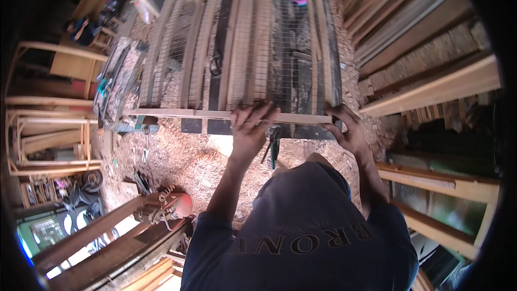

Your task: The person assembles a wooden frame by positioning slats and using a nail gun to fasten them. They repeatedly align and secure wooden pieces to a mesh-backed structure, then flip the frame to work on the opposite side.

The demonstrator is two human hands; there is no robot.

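In front of me lies a wooden frame with wire mesh across it, over a dark worktable. A thin wooden strip runs along its near edge. My left hand lies over the strip near its middle, fingers stretched out toward the mesh and slightly blurred. At the strip's right end, my right hand grips the frame's corner, thumb below and fingers over the top. Just below the table's near edge, beside my left hand, hangs a dark, slim tool with a green part; its kind is unclear.
Sawdust and shavings cover the floor. Long boards are stacked at the right, with a wooden beam jutting toward the table. Wooden frames stand at the left. A red tank-like machine sits lower left. Another person sits far left.
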